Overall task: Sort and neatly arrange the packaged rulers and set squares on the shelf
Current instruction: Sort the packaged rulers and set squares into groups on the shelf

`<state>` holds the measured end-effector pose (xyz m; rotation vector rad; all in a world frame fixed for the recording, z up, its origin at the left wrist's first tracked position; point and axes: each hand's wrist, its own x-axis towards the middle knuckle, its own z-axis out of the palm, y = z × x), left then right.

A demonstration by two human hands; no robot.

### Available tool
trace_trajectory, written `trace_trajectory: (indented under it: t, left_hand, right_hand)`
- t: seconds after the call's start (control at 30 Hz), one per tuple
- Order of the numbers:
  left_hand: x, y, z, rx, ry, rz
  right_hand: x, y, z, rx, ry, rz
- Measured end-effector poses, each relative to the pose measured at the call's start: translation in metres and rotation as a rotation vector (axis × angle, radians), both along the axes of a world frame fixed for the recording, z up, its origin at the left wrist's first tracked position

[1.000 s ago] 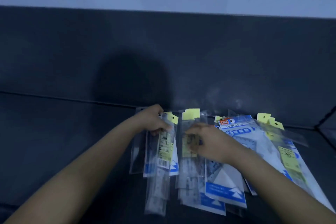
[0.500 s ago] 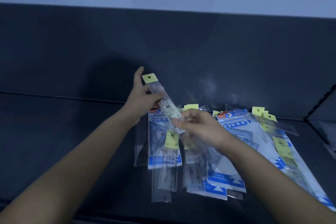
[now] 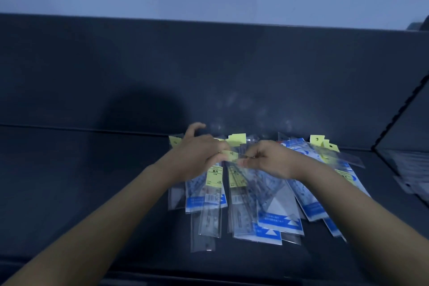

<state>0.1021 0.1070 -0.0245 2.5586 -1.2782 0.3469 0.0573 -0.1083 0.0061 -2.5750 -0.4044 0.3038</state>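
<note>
In the middle of the frame the left hand (image 3: 199, 154) and the right hand (image 3: 270, 161) meet, each pinching one end of a slim ruler pack (image 3: 232, 154), blurred, held just above the pile; the left forefinger sticks up free; below them, in the lower middle, the other ruler packs (image 3: 210, 215) and the blue-banded set-square packs (image 3: 279, 218) lie fanned and overlapping on the dark shelf (image 3: 92, 181); one clear pack (image 3: 336, 155) lies askew at the right.
</note>
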Motion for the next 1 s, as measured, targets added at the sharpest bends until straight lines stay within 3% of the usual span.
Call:
trace_trajectory:
  t: [0.1, 0.17, 0.3, 0.43, 0.6, 0.67, 0.8, 1.0]
  left_hand:
    - [0.009, 0.002, 0.006, 0.007, 0.123, 0.136]
    - [0.018, 0.009, 0.014, -0.018, 0.205, 0.232]
    - [0.032, 0.017, 0.025, -0.101, 0.413, 0.255]
    - [0.04, 0.015, 0.026, -0.228, 0.576, 0.225]
    - [0.048, 0.0, 0.023, -0.316, 0.625, 0.144]
    - [0.049, -0.01, 0.022, -0.314, 0.643, 0.108]
    - [0.044, -0.04, 0.027, -0.326, 0.668, 0.036]
    - [0.015, -0.129, 0.04, -0.334, 0.672, -0.035]
  right_hand:
    - [0.0, -0.015, -0.005, -0.25, -0.409, -0.232]
    - [-0.004, -0.021, -0.01, -0.147, -0.529, -0.447]
    - [-0.009, -0.005, -0.037, -0.181, -0.139, -0.429]
    - [-0.004, 0.008, -0.044, -0.129, -0.093, -0.491]
    - [0.008, 0.01, -0.027, -0.147, 0.219, -0.485]
    - [0.007, 0.006, -0.021, -0.117, 0.234, -0.457]
    - [-0.025, -0.026, -0.006, 0.14, 0.08, -0.421]
    - [-0.089, -0.131, 0.018, 0.092, -0.01, -0.357]
